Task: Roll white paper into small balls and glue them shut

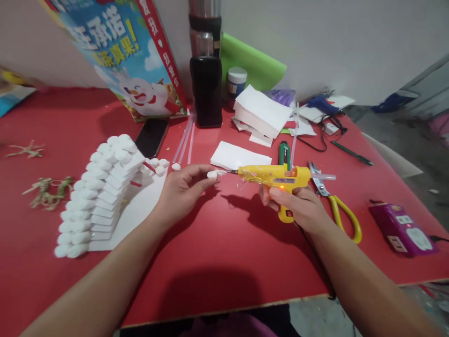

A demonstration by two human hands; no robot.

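My left hand pinches a small white foam ball between thumb and fingertips, over the red table. Wrapped round the handle of a yellow hot glue gun is my right hand. The gun's metal nozzle points left, close to the ball; I cannot tell whether the two touch. A clear glue stick sticks out of its back end. Left of my left hand stands a curved stepped piece of white board, with rows of white balls along its outer edge. Several loose balls lie by its far end.
Yellow-handled pliers and a purple power box lie to the right. Behind are white paper strips, a green cutter, a phone, a black bottle and a printed box. Twisted twine lies far left.
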